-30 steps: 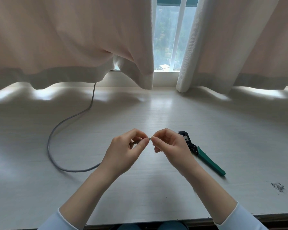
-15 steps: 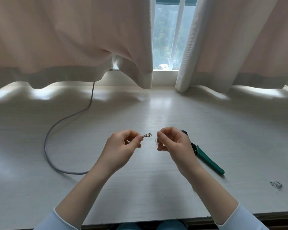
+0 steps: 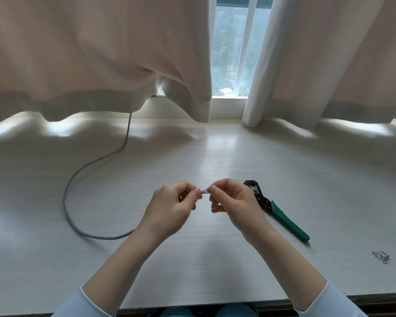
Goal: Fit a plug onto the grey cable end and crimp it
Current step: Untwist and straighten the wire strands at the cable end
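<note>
My left hand (image 3: 174,203) pinches the grey cable (image 3: 78,179) end above the desk (image 3: 215,156); my right hand (image 3: 232,200) pinches its splayed wires (image 3: 205,191). Uneven wires could jam entering a plug. I can't see one.

Both forearms come up from the bottom corners of the frame and meet near the centre, bare from pale blue sleeves pushed back at the lower edge. The left hand (image 3: 169,209) sits just left of centre, back toward the camera, fingers curled, thumb and forefinger pinching something thin at their tips. The right hand (image 3: 234,202) is just right of centre, wrist bent, fingers curled too, its thumb and forefinger pinched together. The fingertips of the two hands almost touch.
</note>
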